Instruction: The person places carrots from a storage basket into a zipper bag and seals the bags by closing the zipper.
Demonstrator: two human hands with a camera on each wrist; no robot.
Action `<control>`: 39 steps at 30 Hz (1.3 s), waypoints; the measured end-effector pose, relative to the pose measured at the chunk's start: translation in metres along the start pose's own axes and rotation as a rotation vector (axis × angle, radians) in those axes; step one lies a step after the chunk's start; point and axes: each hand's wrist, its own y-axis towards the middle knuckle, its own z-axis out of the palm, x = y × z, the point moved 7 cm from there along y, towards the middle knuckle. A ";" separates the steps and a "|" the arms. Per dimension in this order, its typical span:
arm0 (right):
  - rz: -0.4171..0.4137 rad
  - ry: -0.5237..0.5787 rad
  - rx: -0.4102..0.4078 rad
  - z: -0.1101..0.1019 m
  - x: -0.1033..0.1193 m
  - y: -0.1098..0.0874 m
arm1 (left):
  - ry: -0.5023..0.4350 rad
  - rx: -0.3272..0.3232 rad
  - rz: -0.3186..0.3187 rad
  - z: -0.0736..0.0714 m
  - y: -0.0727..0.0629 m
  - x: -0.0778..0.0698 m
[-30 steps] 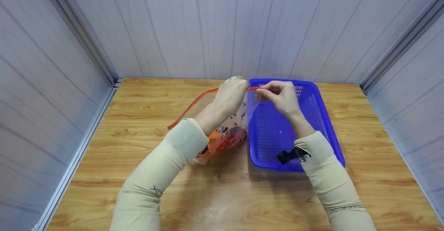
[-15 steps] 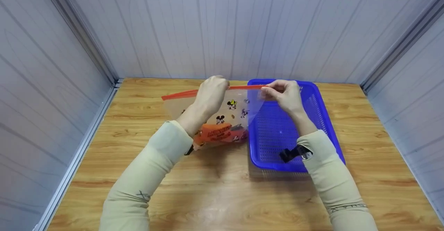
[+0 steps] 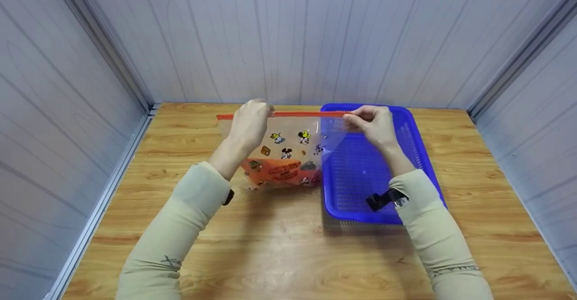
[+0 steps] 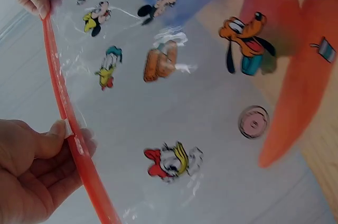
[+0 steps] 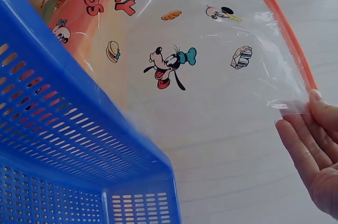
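A clear zip bag (image 3: 293, 131) with printed cartoon characters and a red zip strip (image 3: 306, 114) hangs upright between both hands. My left hand (image 3: 248, 124) pinches a small white slider (image 4: 68, 128) on the strip, left of its middle. With thumb and fingers, my right hand (image 3: 375, 124) grips the strip's right end, over the basket's far part. Orange, tapered pieces (image 4: 311, 76) lie low in the bag, seen through the film, with a dark grey and a reddish thing at their right. The strip runs straight from hand to hand.
A blue perforated plastic basket (image 3: 331, 201) stands right of the bag, which overlaps its left rim in the head view. Under both lies a wood-grain tabletop (image 3: 288, 255). Pale panel walls (image 3: 288, 38) close off the back and both sides.
My left hand has slid leftward along the strip, away from the right hand. The bag has swung round to face the camera, its strip now straight. The right hand shifts slightly right.
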 end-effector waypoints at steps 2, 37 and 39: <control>0.000 0.004 -0.008 -0.002 -0.005 0.002 | 0.001 -0.012 -0.013 -0.002 -0.002 0.005; -0.009 -0.033 0.009 -0.002 0.013 -0.009 | -0.060 -0.149 -0.125 -0.020 -0.024 0.068; 0.003 -0.035 0.015 0.001 0.014 -0.010 | -0.067 -0.140 -0.147 -0.019 -0.024 0.071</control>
